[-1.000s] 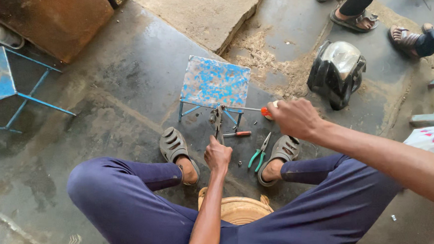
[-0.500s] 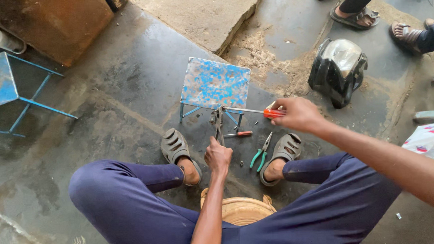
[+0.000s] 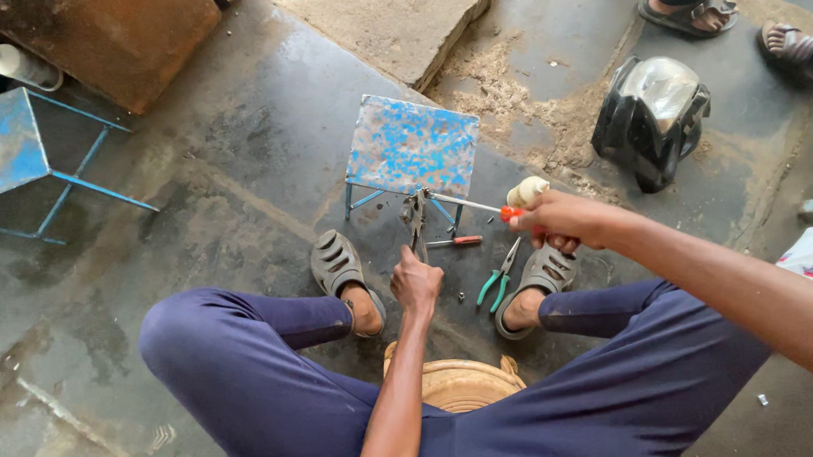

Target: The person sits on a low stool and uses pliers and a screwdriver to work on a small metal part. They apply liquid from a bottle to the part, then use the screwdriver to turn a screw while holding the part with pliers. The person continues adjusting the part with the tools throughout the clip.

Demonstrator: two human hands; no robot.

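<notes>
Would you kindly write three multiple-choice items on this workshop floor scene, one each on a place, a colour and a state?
1. Where do the green-handled pliers lie?
A. on the small blue stool
B. on the floor between the sandalled feet
C. inside the helmet

2. What colour is the top of the small stool?
A. speckled blue
B. plain red
C. yellow

3. What is the left hand doing?
A. lying flat on the floor
B. resting open on a knee
C. gripping the locking pliers

Answers: 1 B, they lie on the floor by the person's right sandal. 2 A, worn blue paint shows. 3 C, the fist closes on the handles, while the right hand holds the screwdriver.
</notes>
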